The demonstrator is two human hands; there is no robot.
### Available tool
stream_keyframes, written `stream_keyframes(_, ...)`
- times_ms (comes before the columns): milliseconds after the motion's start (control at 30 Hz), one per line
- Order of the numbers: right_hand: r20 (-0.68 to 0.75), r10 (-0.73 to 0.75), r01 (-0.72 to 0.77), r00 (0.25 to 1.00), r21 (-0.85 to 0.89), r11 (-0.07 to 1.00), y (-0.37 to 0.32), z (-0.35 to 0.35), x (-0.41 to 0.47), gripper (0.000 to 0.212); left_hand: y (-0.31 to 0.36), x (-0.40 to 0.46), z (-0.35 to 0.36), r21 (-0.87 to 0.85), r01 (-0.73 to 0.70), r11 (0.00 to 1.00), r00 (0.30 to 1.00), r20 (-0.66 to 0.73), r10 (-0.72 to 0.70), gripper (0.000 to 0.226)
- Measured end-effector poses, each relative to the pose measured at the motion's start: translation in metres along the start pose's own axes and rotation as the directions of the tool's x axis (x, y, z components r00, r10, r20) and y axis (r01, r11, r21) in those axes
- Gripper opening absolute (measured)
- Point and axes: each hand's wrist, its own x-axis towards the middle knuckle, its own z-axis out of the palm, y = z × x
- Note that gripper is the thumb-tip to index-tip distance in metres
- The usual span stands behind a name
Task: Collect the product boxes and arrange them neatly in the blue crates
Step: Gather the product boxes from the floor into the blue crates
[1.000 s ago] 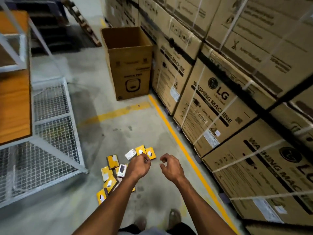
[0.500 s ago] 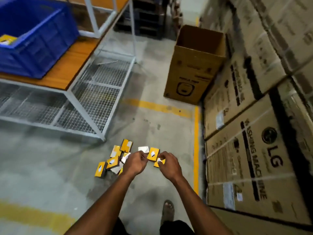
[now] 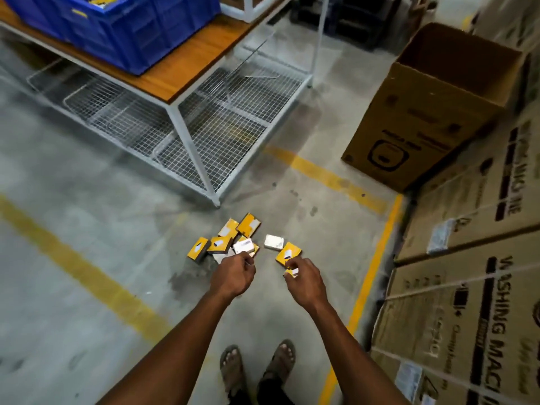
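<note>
Several small product boxes [image 3: 230, 241], mostly yellow with a few white, lie in a loose pile on the concrete floor [image 3: 87, 258], just near of the white metal rack's leg [image 3: 193, 159]. Left hand [image 3: 233, 276] hovers over the near edge of the pile, fingers curled; whether it grips a box cannot be told. Right hand [image 3: 304, 277] pinches a small yellow-and-white box [image 3: 291, 272] at the fingertips, beside another yellow box [image 3: 288, 253] and a white box [image 3: 273, 242] lying on the floor. Blue crate [image 3: 131, 33] sits far left on the rack's wooden shelf [image 3: 187, 68]. Open cardboard carton [image 3: 432, 112] stands far right.
</note>
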Motion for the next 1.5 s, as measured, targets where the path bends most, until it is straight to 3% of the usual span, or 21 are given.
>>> stream_keyframes(300,0.043,0.012,-0.009,0.999,-0.072,0.997,0.068,0.078,0.083,0.022,-0.062,0.090,0.078,0.054,0.035,0.998,0.998,0.054,-0.038,0.021)
stream_keyframes(400,0.063,0.010,-0.005,0.998,-0.068,0.998,0.110,0.120,0.120,0.023,-0.100,0.130,0.127,0.025,0.023,0.999,0.998,0.061,-0.025,0.031)
stream_keyframes(633,0.080,-0.035,0.045,0.996,-0.137,0.990,0.233,0.244,0.221,0.026,-0.208,0.239,0.252,0.066,-0.005,0.998,0.999,0.040,0.003,0.019)
stream_keyframes(900,0.128,-0.129,0.152,0.983,-0.199,0.968,0.336,0.374,0.338,0.031,-0.312,0.348,0.369,0.134,0.013,0.991,1.000,0.012,-0.015,0.035)
stream_keyframes(1033,0.166,-0.139,0.189,0.976,-0.337,0.922,0.365,0.418,0.397,0.043,-0.348,0.401,0.415,0.235,-0.025,0.972,0.999,-0.031,0.033,0.037)
stream_keyframes(1167,0.117,-0.167,0.203,0.979,-0.477,0.855,0.388,0.444,0.443,0.062,-0.371,0.440,0.447,0.364,-0.043,0.930,0.989,-0.116,0.091,0.047)
stream_keyframes(1267,0.105,-0.165,0.196,0.981,-0.570,0.798,0.403,0.454,0.471,0.076,-0.382,0.461,0.458,0.449,-0.050,0.892,0.978,-0.160,0.135,0.067)
stream_keyframes(1400,0.203,-0.139,0.241,0.969,-0.658,0.713,0.423,0.462,0.497,0.092,-0.391,0.484,0.464,0.469,-0.073,0.880,0.993,-0.048,0.108,0.093)
stream_keyframes(1500,0.217,-0.177,0.280,0.960,-0.714,0.641,0.434,0.462,0.506,0.088,-0.391,0.492,0.460,0.488,-0.101,0.867,0.995,0.027,0.101,0.095)
